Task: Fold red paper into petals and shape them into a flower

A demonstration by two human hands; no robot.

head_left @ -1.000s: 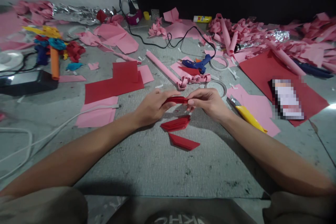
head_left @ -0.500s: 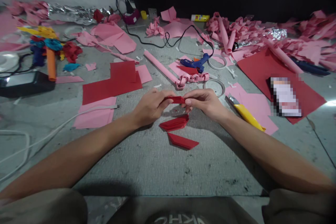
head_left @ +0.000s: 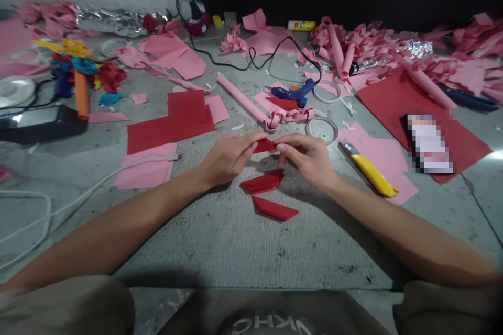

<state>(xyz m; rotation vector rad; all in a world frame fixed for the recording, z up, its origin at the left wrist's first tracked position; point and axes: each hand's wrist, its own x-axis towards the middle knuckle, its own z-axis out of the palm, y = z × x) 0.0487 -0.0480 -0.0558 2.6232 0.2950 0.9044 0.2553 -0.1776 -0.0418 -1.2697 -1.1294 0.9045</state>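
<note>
Between my two hands, a small folded red paper piece is held just above the table. My left hand pinches its left end between thumb and fingers, covering part of it. The thumb and index finger of my right hand grip its right tip. Below them on the table lies a folded red paper stack with pointed ends. Nearer to me rests another folded red paper piece, slanting down to the right.
A yellow box cutter and a phone lie to the right. Beyond my hands are a blue glue gun with a black cord and a rolled pink paper tube. Red paper sheets and a white cable are at left.
The red piece between my hands has tilted, showing more of its flat face. My right fingers have shifted slightly at its tip. The whole view has moved a little.
</note>
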